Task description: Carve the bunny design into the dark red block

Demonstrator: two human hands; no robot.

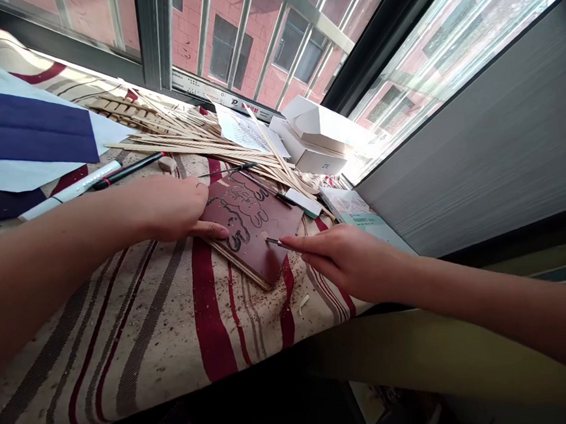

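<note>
While a black pen (130,170) lies over on the left, the left hand (175,206) is loosely curled (can't tell if it's gripping), thumb on a brown board (262,258) atop striped cloth (174,325). A thin tool (274,241), tip at the board, is pinched in the right hand (348,259).

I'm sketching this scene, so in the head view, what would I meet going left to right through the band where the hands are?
White pen → left hand → reddish-brown board → right hand.
</note>
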